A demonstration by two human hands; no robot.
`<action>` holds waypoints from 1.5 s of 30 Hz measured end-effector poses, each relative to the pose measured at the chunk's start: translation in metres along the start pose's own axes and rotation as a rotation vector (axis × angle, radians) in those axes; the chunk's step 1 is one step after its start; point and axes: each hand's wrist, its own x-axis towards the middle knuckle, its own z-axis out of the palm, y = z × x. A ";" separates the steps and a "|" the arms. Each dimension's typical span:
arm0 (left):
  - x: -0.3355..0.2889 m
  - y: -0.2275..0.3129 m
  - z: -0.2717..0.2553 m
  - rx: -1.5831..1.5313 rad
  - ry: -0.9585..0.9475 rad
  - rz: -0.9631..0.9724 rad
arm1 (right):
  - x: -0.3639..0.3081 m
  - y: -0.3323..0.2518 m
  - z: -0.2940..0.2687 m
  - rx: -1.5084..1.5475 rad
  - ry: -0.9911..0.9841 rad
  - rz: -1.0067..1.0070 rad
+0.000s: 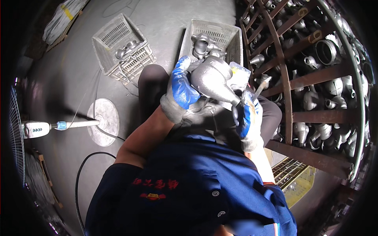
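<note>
A grey, rough-surfaced metal casting (209,80), wide and round at one end and tapering to a narrow neck, is held up over my lap. My left hand (182,89), in a blue-coated work glove with a grey cuff, is closed round its left side. At the narrow neck is my right hand (250,116), gloved the same way, its fingers curled. A thin stick-like tool (259,90) juts up from that grip; its working end is hard to make out. Behind the casting stands a grey plastic crate (232,33) with several similar castings (201,44) inside.
Another grey crate (108,29) holding a few castings stands far left. A pedestal fan (37,129) with a round base (103,135) is at left, near a black cable (80,173). At right a rusty metal cage (285,82) is full of castings, with a yellow crate (303,190) below.
</note>
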 end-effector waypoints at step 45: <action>0.001 0.008 -0.011 2.317 0.030 0.507 | 0.014 -0.034 0.016 -1.035 -0.348 -0.360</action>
